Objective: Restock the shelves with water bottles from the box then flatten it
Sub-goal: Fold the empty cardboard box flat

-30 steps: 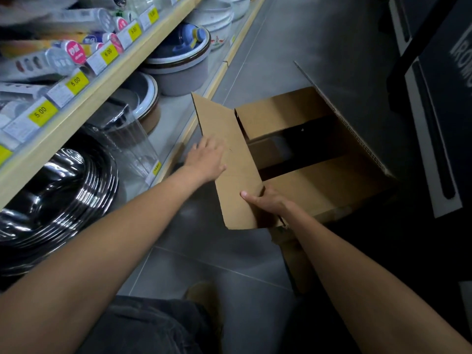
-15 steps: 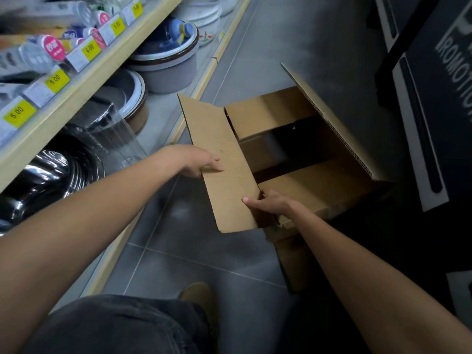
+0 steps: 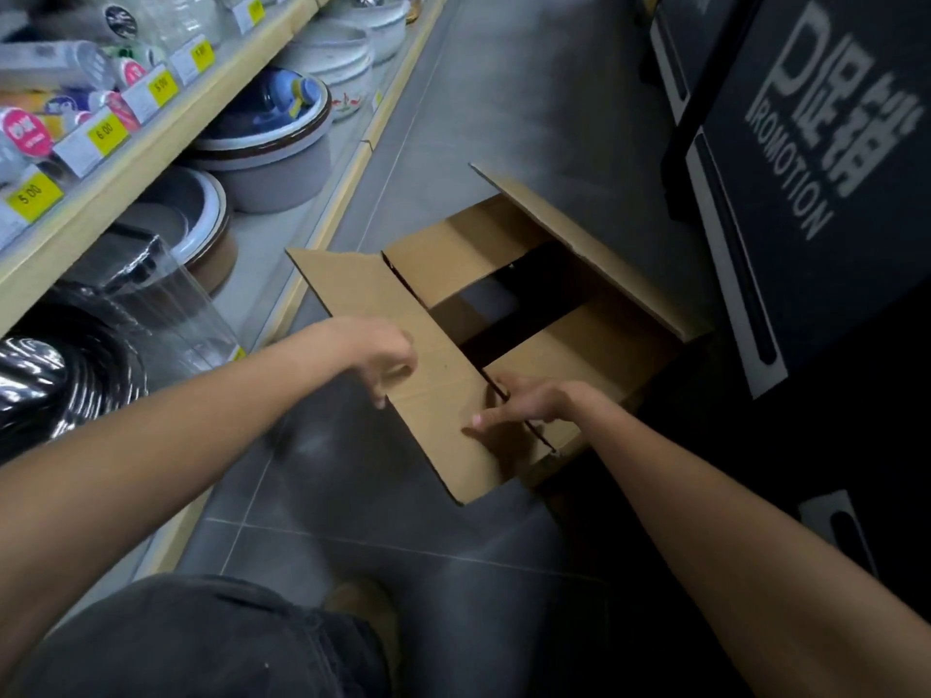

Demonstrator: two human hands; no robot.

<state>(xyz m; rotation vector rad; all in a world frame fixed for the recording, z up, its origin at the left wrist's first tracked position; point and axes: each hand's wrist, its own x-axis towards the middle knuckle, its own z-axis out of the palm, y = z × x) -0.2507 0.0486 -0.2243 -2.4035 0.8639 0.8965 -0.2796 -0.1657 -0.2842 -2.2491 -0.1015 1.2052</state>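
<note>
An open brown cardboard box (image 3: 569, 340) sits on the grey floor with its flaps spread and nothing visible inside; a dark gap shows between its bottom flaps. My left hand (image 3: 380, 352) grips the outer edge of the long near-left flap (image 3: 403, 340), fingers curled over it. My right hand (image 3: 524, 403) holds the same flap's inner end where it meets the box, thumb lying on top of the cardboard. No water bottles can be seen in or near the box.
Shelving (image 3: 126, 163) runs along the left with yellow price tags, stacked basins (image 3: 272, 158), metal bowls (image 3: 45, 390) and clear tumblers (image 3: 171, 314). A dark promotion stand (image 3: 816, 158) rises on the right. My knee (image 3: 191, 642) is low in view.
My left hand has slid down the flap's outer edge toward me and closed on it. The right hand stays at the flap's near end.
</note>
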